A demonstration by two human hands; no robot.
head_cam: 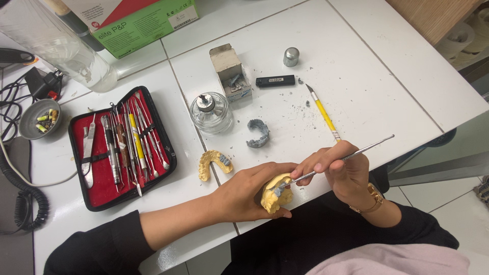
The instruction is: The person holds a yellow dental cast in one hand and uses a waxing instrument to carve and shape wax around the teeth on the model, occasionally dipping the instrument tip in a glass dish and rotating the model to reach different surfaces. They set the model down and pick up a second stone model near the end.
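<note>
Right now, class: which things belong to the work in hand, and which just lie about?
In use: yellow plaster dental cast in left hand; thin metal carving tool in right hand.

Lying about: yellow-handled knife, black lighter, glass spirit burner, red-lined instrument case.

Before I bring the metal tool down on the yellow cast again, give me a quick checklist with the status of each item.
1. Cast held firmly: ok. The left hand wraps around the yellow cast, held just off the table edge.
2. Tool grip: ok. The right hand pinches the metal tool like a pen.
3. Tip placement: ok. The tip sits at the grey patch on the cast.
4. Tip touching or just above: cannot tell.
5. Nearby hazards: ok. The glass burner and yellow knife lie apart from both hands.
6. Spare tools: ok. The open red tool case lies beside the left forearm.
</note>
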